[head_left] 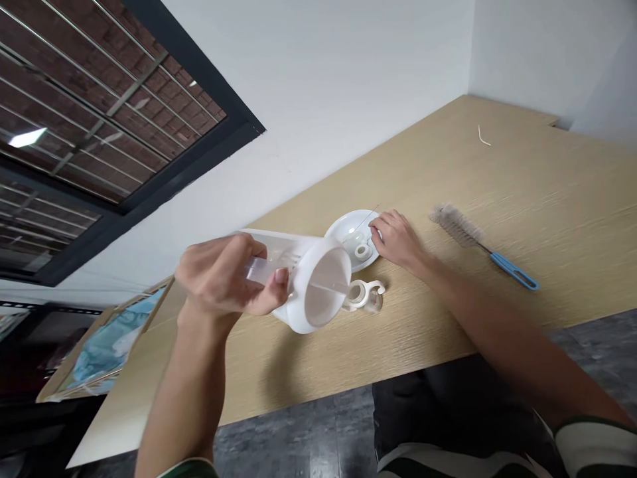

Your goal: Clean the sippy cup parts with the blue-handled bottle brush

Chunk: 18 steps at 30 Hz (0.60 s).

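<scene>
My left hand (229,279) is closed round the handle of a clear plastic jug (279,249), held tilted above the table. Its wide white rim (323,285) faces right and towards me, and dark measuring marks show on its side. My right hand (398,242) is at the right edge of a white plate (341,229), fingers bent together; whatever they pinch is too small to make out. In the plate lie a small white ring (363,251), a clear piece and a thin wire-like stick. Just below the plate, a white ring-shaped part with a curved hook (365,291) rests beside a small clear piece.
A bottle brush (458,224) with a blue handle (515,271) lies right of my right hand. Farther back is a thin white strip (482,137). A barred window (109,99) and white wall border the wooden table (423,345). A wood-framed holder with blue cloth (112,338) stands left.
</scene>
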Tool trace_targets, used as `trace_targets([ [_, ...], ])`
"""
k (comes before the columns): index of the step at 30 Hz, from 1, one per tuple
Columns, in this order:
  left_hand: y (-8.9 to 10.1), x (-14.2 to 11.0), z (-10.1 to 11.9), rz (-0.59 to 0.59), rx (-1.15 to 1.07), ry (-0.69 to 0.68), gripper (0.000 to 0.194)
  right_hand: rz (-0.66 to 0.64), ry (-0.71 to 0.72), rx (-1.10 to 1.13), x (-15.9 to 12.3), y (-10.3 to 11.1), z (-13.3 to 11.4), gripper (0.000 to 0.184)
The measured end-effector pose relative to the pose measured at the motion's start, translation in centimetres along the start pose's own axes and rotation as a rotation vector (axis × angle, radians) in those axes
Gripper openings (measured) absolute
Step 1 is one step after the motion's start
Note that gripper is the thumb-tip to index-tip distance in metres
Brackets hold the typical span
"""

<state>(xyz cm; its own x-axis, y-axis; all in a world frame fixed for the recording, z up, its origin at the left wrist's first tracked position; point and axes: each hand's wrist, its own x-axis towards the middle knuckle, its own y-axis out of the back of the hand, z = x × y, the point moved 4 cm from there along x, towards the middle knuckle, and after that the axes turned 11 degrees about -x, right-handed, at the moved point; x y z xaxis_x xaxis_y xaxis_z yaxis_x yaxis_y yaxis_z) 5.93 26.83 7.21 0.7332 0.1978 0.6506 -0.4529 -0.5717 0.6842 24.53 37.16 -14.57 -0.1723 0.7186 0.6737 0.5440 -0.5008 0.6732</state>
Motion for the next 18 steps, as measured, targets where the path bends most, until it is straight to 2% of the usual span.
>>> trace_targets([
  [2,0.1,-0.5,-0.3,0.02,0.017,0.038,0.015,0.003,-0.008,-0.003,0.1,0.0,0.1,0.021],
  [6,0.4,-2.1,-1.3,0.12,0.019,0.091,0.03,0.015,-0.015,0.01,0.2,0.2,0.1,0.02],
  [7,0.5,-2.6,-1.6,0.137,0.008,0.143,0.032,0.021,-0.021,0.013,0.3,0.3,0.2,0.02],
  [9,0.9,-3.5,-2.5,0.179,-0.018,0.323,0.031,0.04,-0.04,0.013,0.4,0.6,0.3,0.02],
  [13,2.5,-5.8,-4.4,0.371,-0.008,0.732,0.026,0.079,-0.077,0.014,0.6,1.1,0.6,0.019],
  [16,3.7,-7.6,-6.2,0.475,0.015,0.928,0.027,0.083,-0.088,0.022,0.7,1.2,0.7,0.018],
  [18,4.1,-8.3,-7.3,0.415,-0.004,0.976,0.034,0.069,-0.093,0.016,0.7,1.2,0.6,0.018],
])
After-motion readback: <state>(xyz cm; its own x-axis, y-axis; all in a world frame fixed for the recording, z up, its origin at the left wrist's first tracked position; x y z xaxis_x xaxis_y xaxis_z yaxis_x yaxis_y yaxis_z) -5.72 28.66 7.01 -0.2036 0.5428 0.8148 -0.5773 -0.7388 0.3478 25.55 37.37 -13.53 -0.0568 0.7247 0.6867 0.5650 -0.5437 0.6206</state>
